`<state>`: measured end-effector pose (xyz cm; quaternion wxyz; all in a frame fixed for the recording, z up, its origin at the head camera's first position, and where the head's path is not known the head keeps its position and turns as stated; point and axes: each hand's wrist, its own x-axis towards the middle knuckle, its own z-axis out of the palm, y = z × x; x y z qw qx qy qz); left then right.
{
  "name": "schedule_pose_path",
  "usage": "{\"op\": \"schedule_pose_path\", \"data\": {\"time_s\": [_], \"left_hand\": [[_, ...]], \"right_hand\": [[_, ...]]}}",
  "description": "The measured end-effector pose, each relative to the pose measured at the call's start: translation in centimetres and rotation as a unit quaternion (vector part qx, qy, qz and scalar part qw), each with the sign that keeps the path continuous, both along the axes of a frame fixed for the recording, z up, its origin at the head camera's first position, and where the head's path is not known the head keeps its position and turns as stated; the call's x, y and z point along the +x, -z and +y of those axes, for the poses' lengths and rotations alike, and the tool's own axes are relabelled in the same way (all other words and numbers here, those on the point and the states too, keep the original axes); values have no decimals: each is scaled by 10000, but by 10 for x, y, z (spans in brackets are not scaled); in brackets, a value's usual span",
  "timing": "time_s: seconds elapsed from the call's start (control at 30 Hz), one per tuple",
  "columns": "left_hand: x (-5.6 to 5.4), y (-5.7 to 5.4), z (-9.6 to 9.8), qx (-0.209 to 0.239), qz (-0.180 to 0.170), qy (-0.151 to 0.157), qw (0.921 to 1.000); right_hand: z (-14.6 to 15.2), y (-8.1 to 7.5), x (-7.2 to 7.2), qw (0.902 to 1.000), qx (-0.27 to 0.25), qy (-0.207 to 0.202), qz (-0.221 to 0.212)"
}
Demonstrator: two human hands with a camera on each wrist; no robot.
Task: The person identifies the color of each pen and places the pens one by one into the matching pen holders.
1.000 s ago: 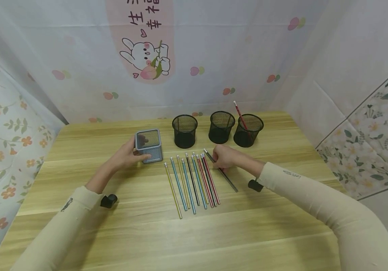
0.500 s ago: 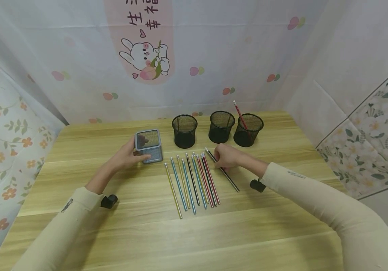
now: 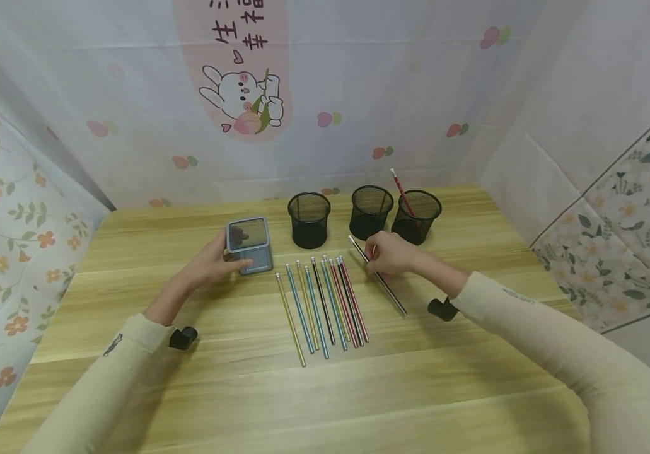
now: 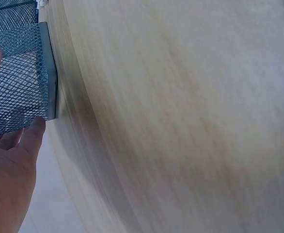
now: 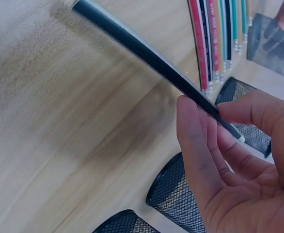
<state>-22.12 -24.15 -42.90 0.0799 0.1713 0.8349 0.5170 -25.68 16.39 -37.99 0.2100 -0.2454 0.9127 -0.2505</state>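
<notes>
In the head view my left hand (image 3: 207,263) holds a square grey mesh pen holder (image 3: 258,257) standing on the table, thumb on its near face and fingers round its left side. The left wrist view shows fingertips against the holder's mesh wall (image 4: 18,73). My right hand (image 3: 394,253) pinches a black pencil (image 3: 394,296) between thumb and fingers near its white eraser end. In the right wrist view this pencil (image 5: 137,46) slants over the table, a shadow beneath it. Left of the right hand lies a row of striped, coloured pencils (image 3: 325,309), erasers toward the back.
Behind the row stand three round black mesh pen holders: a left one (image 3: 309,221), a middle one (image 3: 370,213) and a right one (image 3: 415,217). A red pencil (image 3: 401,189) leans in the right one. A printed curtain (image 3: 325,151) hangs at the table's back edge.
My right hand has lifted the black pencil off the table and shifted it slightly back and to the right. The left hand and grey holder have stayed in place.
</notes>
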Motion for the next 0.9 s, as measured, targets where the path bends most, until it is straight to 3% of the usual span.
{"op": "schedule_pose_path", "data": {"time_s": [0.33,0.67,0.9], "left_hand": [[-1,1,-1,-143,75,-24,9999],[-2,1,-1,-182,50,-88,9998],[-1,0,-1,-138,4,-72,9999]], "right_hand": [[6,-8,3,9987,-165,-16,482],[7,-14,5,9971,-731,68,202],[8,-13,6,9952,-878,41,426]]}}
